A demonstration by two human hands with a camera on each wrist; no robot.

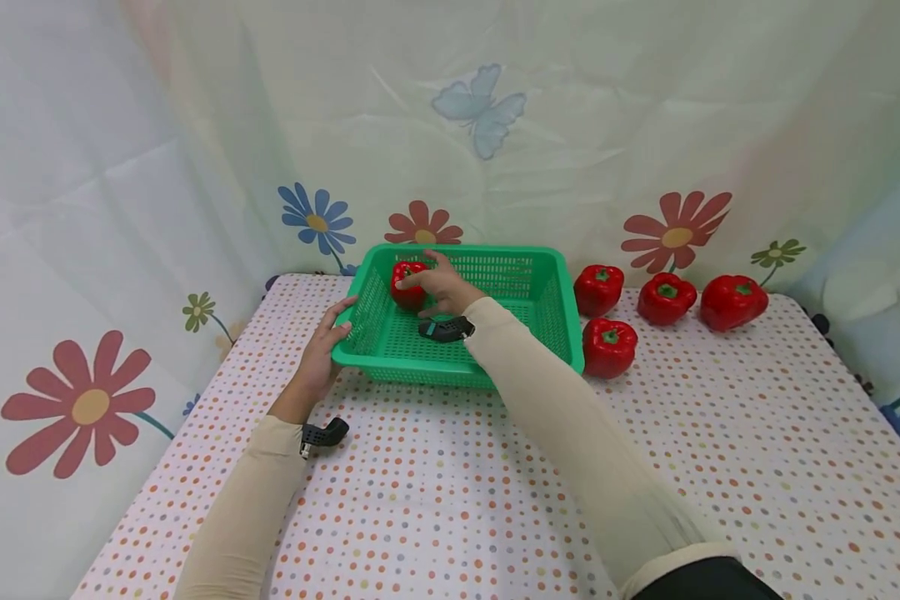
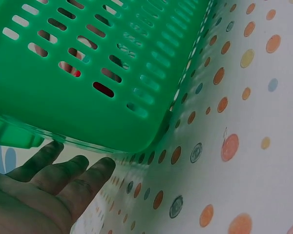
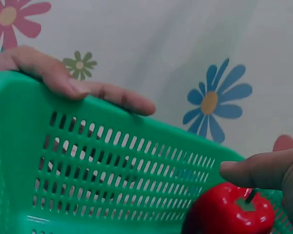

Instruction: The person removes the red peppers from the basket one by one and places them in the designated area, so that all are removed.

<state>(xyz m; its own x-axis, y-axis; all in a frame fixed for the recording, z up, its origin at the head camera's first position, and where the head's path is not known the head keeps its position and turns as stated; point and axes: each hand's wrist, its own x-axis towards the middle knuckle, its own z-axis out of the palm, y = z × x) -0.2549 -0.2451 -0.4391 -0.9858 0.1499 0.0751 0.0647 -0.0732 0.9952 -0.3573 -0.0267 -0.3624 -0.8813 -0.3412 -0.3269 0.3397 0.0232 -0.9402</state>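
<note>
A green plastic basket (image 1: 457, 372) stands on the dotted table. My left hand (image 1: 318, 354) holds its left rim, the thumb over the edge and the other fingers along the outside, as the left wrist view shows from below. Inside the basket, near its left end, sits a red bell pepper (image 1: 407, 293) with a green stem. Over it reaches my right hand (image 1: 444, 287), fingers spread. In the right wrist view the thumb (image 3: 256, 170) stretches straight just above the pepper (image 3: 229, 214); whether other fingers touch the far side is hidden.
To the right of the basket lie several more red bell peppers, one (image 1: 609, 347) close against its side and another (image 1: 733, 302) farthest right. A flowered curtain (image 1: 555, 167) hangs behind the table (image 1: 420, 500). Both wrists wear black camera bands.
</note>
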